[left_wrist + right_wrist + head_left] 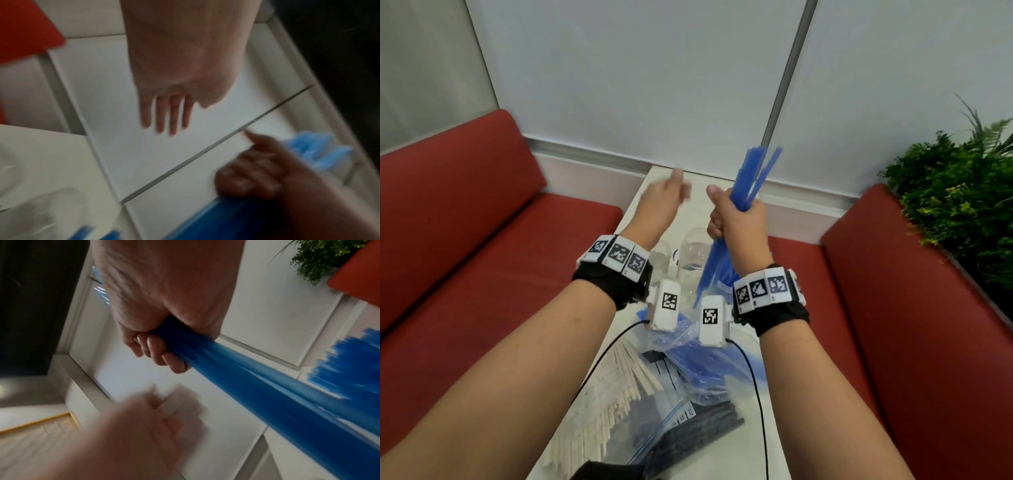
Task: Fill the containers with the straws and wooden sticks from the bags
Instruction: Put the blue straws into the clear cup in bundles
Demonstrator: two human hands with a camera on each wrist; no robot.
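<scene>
My right hand point(736, 214) grips a bundle of blue straws point(751, 178) around its middle and holds it upright above the table; the right wrist view shows the fingers point(158, 352) curled round the blue straws point(257, 386). Beside it, my left hand point(664, 202) is raised and blurred, and in the left wrist view its fingers point(166, 113) are straight and hold nothing. Two clear jars point(693, 263) stand on the white table point(647, 192) under my hands. Nearer me lie a bag of blue straws point(695, 359), wooden sticks point(599, 411) and a bag of black straws point(698, 435).
Red sofa seats point(482, 274) flank the narrow table on both sides. A green plant point(955, 185) stands at the right. White wall panels point(637, 85) close the far end. Black cables point(756, 394) run from the wrist cameras across the table.
</scene>
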